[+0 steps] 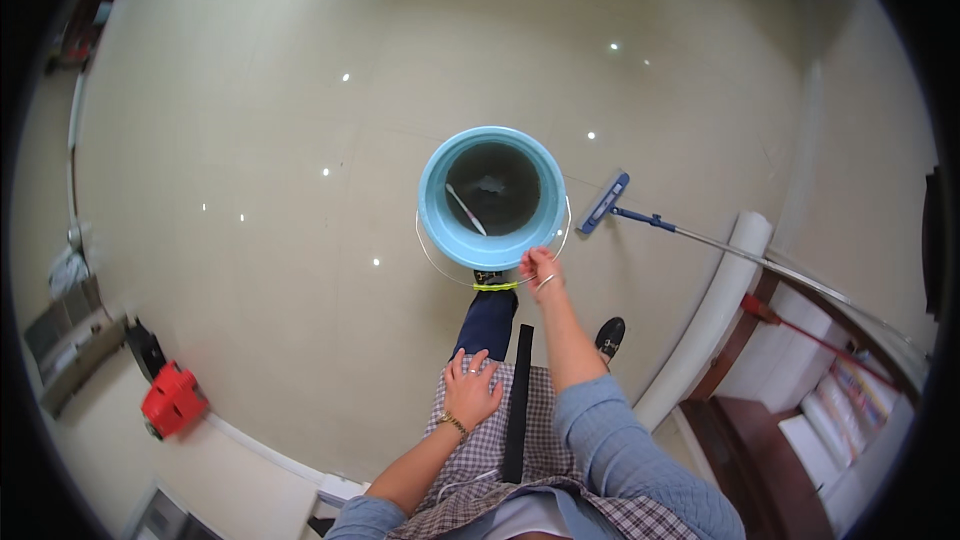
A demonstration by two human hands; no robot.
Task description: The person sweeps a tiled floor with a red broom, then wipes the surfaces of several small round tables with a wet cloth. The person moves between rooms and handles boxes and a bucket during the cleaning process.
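Observation:
A light blue plastic bucket (433, 229) stands on the tiled floor in front of me, holding dark, murky water. A white toothbrush (466, 210) leans inside it. The wire handle with its yellow-green grip (495, 286) hangs down on the near side, over my shoe. My right hand (540, 268) is at the bucket's near right rim, its fingers curled beside the wire; whether they hold anything is hard to tell. My left hand (472, 390) rests spread on the checked apron (472, 450) over my thigh and holds nothing.
A blue-headed floor squeegee or mop (604, 202) lies right of the bucket, its metal pole running to the right. Beyond it are a white roll (705, 315) and a dark wooden shelf (739, 427) with packages. A red object (172, 399) is at lower left.

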